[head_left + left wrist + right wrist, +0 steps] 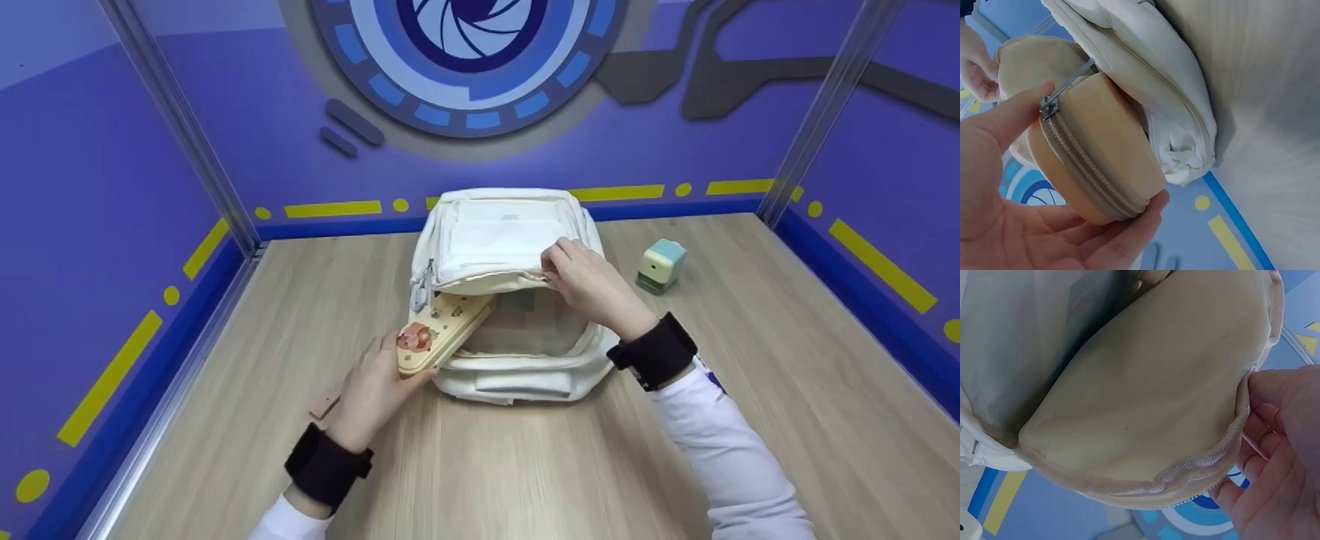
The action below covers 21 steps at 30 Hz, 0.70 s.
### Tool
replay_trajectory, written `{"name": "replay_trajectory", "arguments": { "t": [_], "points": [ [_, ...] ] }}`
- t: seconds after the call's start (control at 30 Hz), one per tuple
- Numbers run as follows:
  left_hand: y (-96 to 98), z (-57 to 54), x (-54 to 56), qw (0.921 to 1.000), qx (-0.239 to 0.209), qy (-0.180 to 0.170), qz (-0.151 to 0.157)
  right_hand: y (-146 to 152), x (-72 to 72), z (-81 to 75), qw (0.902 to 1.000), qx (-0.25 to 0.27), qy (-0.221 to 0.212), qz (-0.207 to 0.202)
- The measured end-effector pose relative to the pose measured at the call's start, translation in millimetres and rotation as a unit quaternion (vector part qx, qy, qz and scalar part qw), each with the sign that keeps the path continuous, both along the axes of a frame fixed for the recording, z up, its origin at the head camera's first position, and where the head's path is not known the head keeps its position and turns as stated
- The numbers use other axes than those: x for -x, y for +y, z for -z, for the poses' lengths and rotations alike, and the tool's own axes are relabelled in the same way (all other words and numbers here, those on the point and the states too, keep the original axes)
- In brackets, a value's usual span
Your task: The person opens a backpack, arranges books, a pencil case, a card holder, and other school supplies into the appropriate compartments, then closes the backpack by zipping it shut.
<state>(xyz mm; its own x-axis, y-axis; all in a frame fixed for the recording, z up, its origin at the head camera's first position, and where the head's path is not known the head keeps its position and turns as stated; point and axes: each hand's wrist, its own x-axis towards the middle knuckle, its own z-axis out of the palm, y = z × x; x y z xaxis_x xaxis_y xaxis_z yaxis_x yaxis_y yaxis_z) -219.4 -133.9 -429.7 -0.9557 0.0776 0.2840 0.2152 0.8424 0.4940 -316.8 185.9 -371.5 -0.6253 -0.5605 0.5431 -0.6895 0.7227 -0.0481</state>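
Note:
A white backpack (517, 382) lies on the table with its compartment unzipped. My right hand (592, 285) pinches the edge of the raised flap (1145, 405), whose beige lining fills much of the right wrist view. In my left hand (379, 386) is a cream zippered pencil case (442, 330) with a reddish printed picture on its lid. Thumb and fingers grip its near end, close to the metal zipper pull (1049, 107). The far end of the case reaches under the flap into the backpack's opening, where it is partly hidden.
To the right of the backpack stands a small green and cream box-shaped object (661, 266). A flat pinkish item (325, 405) lies partly hidden by my left hand. Blue-purple panels (480, 172) border the wooden table (525, 465) at the back and sides.

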Motion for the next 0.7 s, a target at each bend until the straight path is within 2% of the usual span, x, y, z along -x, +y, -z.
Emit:
{"name": "replay_trajectory", "arguments": {
  "t": [0.23,0.47,0.7],
  "points": [
    [25.6,-0.9,29.0,0.9996,0.023,0.01,-0.013,2.1,-3.2,-0.6,0.9999,0.01,-0.005,0.001],
    [50.1,-2.5,56.7,0.998,0.038,0.048,-0.012,5.5,-8.2,-2.3,0.9998,0.013,-0.015,0.003],
    [68.5,0.9,78.8,0.9984,0.018,0.053,-0.012,7.3,-9.9,-0.9,0.9997,0.011,-0.02,0.007]
  ]
}}
